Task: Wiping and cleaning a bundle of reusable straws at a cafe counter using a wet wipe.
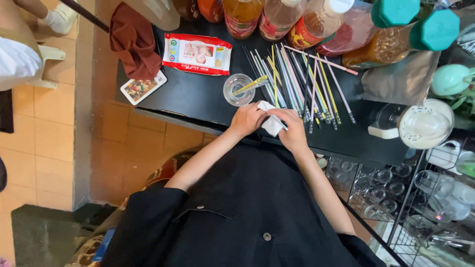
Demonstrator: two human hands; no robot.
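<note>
Left hand [246, 120] and right hand [293, 129] both pinch a white wipe [271, 123]. Risk, as a judgement: a stray wrist could knock the glass [238, 90] just beside them or scatter the straws [297, 79].

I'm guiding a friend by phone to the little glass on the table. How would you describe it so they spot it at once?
Start at the black table and find the row of long coloured chopsticks spread across its middle. Just left of them, beyond the left hand, stands a small clear glass. It is the only round, see-through thing there, with one yellow stick leaning in it.
</note>
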